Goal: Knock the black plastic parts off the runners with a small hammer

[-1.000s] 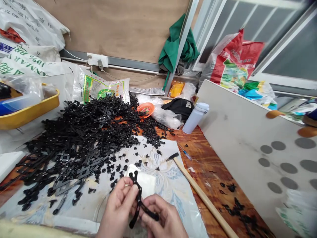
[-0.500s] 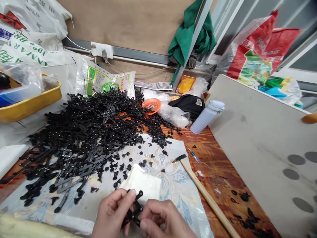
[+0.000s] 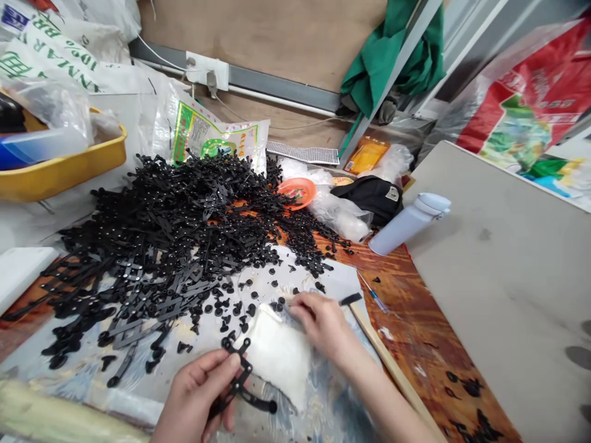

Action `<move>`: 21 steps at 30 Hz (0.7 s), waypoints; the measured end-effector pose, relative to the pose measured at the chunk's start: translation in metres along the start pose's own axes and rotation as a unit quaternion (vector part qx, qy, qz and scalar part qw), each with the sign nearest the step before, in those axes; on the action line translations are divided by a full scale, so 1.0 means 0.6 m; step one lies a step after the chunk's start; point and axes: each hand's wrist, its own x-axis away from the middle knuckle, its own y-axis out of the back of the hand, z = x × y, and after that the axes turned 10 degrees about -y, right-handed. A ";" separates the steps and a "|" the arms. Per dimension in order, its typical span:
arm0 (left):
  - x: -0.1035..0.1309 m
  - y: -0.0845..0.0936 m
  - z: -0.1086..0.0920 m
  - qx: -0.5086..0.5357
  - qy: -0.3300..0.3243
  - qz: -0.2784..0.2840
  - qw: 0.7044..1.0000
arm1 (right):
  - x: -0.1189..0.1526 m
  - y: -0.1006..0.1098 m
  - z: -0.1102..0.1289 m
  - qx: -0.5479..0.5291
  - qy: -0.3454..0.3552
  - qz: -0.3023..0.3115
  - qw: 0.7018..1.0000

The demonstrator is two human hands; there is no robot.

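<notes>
My left hand [image 3: 201, 394] pinches a black jointed plastic linkage [image 3: 240, 384] between thumb and fingers; its crossed bars show metal rivets and round ends. My right hand [image 3: 318, 320] is stretched out over the far right corner of a folded white cloth [image 3: 281, 351]. Its fingers are bent and slightly apart, with the tips beside small black plastic caps [image 3: 279, 303], and I see nothing held in them. More caps lie scattered left of the cloth. Behind them spreads a large heap of black linkages [image 3: 184, 215].
A hammer [image 3: 385, 351] lies right of the cloth, under my right forearm. Beyond it are a small screwdriver [image 3: 377, 300] and a pale blue bottle [image 3: 409, 224]. A grey board [image 3: 498, 246] stands at the right. A yellow tray [image 3: 69, 178] is at the left.
My right hand has left the linkage and moved forward and right to the loose caps. My left hand keeps the linkage, which now shows more fully. The view has shifted slightly.
</notes>
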 end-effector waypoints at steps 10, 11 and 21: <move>-0.009 -0.007 0.025 -0.034 -0.040 0.001 0.999 | -0.001 -0.027 0.005 -0.010 0.029 -0.057 0.998; -0.009 -0.006 0.029 -0.037 -0.047 0.001 0.998 | -0.015 -0.017 -0.009 0.000 0.014 -0.065 0.998; -0.006 -0.005 0.033 -0.031 -0.052 -0.023 0.998 | 0.028 -0.005 0.009 -0.017 -0.024 0.024 0.999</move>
